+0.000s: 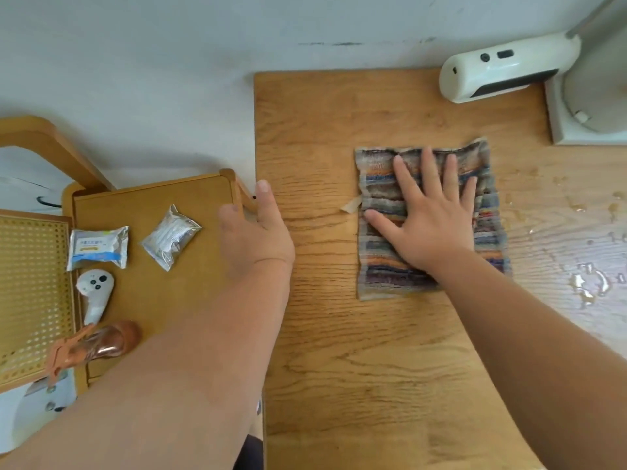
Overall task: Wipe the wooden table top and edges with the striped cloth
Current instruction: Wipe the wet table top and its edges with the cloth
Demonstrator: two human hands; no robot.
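Head view: right hand (428,218) lay flat, fingers spread, palm down on cloth (380,266), right of frame centre. Cloth spread out flat on tabletop (322,334), striped in blue, orange and grey, slightly rumpled at upper edge. Small tan scrap (351,205) just beside cloth's left edge. Water droplets (588,283) and a wet sheen at right edge of frame, near cloth but apart from it. White device (502,67) at upper right, on tabletop's far corner. Left hand (255,228) loosely open, holding nothing, at tabletop's left edge, centre of frame; touching or hovering, could not tell. At left, side table (190,293) carrying foil packet (172,237), white-and-blue packet (98,247), white controller (95,293) and brown spray bottle (98,346).
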